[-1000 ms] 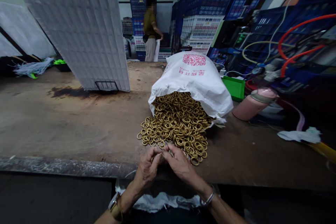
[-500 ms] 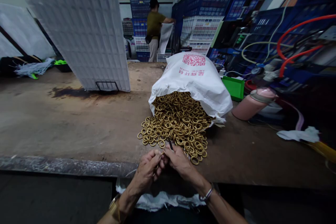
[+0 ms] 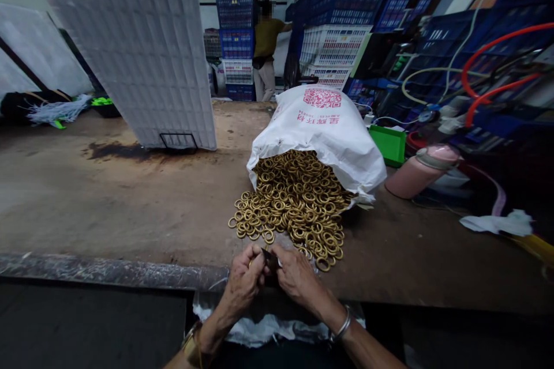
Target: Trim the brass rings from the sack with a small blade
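- Brass-coloured rings (image 3: 298, 207) lie heaped inside the mouth of the white woven sack (image 3: 322, 127) and spill out before it towards the worker.
- Just in front of that spill, the worker's left hand (image 3: 245, 277) has thumb and fingers pinched together, with a glint of a gold ring (image 3: 250, 263) between them.
- Beside it, the right hand (image 3: 298, 277) is curled closed around a small dark tool (image 3: 265, 253), whose tip reaches the left fingertips; from here I can't make out its exact kind.
- A gold-toned wristband (image 3: 193, 349) sits on the left wrist and a silver bangle (image 3: 344, 324) on the right, both nearer the worker than the sack.
- The sack, printed with a red code and lettering, lies on its side on a worn wooden table (image 3: 151, 207).
- Right of the sack are a green tray (image 3: 388, 145), just beside it, and a tilted pink bottle (image 3: 415, 174); red hose (image 3: 497, 52) loops farther over.
- Left of the sack, well apart, a ribbed white panel (image 3: 164, 69) leans by a black wire stand (image 3: 178, 140).
- Behind the sack, a co-worker (image 3: 266, 40) stands among stacked blue crates (image 3: 236, 8) and white crates (image 3: 333, 45).
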`<action>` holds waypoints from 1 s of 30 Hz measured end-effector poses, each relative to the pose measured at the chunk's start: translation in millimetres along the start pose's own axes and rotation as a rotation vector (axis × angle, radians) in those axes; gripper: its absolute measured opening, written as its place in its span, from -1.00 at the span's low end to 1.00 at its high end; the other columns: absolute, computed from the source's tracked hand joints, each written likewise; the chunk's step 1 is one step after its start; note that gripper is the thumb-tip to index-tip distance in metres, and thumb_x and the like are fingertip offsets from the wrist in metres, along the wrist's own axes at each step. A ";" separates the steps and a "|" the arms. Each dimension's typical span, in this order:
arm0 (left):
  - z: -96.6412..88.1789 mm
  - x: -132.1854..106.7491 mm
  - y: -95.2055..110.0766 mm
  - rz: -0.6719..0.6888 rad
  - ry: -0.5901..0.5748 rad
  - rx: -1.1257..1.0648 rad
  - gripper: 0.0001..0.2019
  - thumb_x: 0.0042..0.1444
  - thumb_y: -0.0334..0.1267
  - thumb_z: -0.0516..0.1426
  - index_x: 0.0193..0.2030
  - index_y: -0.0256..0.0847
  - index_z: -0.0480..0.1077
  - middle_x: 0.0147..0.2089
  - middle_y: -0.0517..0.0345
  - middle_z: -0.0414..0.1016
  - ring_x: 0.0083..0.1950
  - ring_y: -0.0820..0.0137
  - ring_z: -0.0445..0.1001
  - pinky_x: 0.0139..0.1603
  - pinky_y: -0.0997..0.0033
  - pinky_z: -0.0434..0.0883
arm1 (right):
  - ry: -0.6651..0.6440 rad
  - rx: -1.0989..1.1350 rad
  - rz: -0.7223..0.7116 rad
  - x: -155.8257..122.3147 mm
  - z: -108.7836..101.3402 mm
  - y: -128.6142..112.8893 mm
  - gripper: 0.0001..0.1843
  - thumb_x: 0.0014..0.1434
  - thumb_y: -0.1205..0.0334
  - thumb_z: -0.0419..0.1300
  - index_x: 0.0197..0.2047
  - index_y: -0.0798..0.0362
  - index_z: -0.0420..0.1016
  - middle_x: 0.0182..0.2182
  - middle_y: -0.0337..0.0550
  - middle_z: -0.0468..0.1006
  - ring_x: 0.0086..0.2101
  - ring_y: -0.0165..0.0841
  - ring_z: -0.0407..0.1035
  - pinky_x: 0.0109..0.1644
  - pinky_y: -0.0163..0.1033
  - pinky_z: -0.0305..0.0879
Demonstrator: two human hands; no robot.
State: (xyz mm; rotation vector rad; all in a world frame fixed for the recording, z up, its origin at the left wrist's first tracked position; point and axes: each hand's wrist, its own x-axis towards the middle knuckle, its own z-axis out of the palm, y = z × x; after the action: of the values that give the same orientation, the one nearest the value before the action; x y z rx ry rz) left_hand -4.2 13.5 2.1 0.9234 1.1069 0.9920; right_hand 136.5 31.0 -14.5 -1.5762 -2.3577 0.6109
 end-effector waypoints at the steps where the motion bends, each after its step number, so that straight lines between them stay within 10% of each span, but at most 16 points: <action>1: -0.1 -1.9 0.7 -0.006 0.007 0.007 -0.66 -0.06 0.03 0.09 -0.50 -0.20 0.13 -0.64 0.38 0.20 -0.70 0.67 0.05 -0.73 0.67 0.01 | -0.009 -0.022 0.002 0.5 0.6 1.0 -0.68 -0.16 0.52 -0.08 -0.32 0.05 0.28 -0.57 -0.26 0.34 -0.55 -0.44 0.15 -0.47 -0.29 -0.18; 15: -13.4 -9.1 -0.7 -0.127 -0.054 -0.390 -0.75 0.03 -0.11 0.08 -0.43 -0.30 0.29 -0.59 0.28 0.24 -0.66 0.64 0.12 -0.71 0.66 0.05 | 0.105 -0.186 0.289 38.8 -1.1 -12.6 -0.80 0.08 0.35 -0.03 -0.18 0.11 0.23 -0.43 -0.07 0.50 -0.42 -0.31 0.38 -0.43 -0.29 -0.03; 22: -24.4 -6.5 3.2 -0.266 -0.018 -0.568 -0.72 -0.17 -0.33 0.23 -0.26 -0.22 0.33 -0.44 0.19 0.36 -0.54 0.56 0.30 -0.66 0.68 0.20 | 0.114 -0.231 0.233 40.7 1.1 -7.4 -0.80 0.04 0.30 -0.03 -0.20 0.07 0.19 -0.42 -0.12 0.51 -0.41 -0.29 0.40 -0.41 -0.29 0.05; 30: -23.9 2.5 4.8 -0.275 0.055 -0.527 -0.87 -0.20 -0.40 0.22 -0.50 -0.30 0.32 -0.44 0.14 0.37 -0.48 0.49 0.35 -0.70 0.69 0.28 | 0.156 -0.170 0.155 35.4 -5.0 -1.3 -0.70 0.06 0.27 -0.05 -0.08 0.04 0.14 -0.37 -0.16 0.51 -0.38 -0.28 0.39 -0.38 -0.29 0.10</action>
State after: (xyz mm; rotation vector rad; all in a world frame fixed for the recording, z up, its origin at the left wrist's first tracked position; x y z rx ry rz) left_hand -27.9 19.6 1.1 0.3114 0.9208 1.0131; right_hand 123.7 64.2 -10.6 -1.8207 -2.2383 0.3099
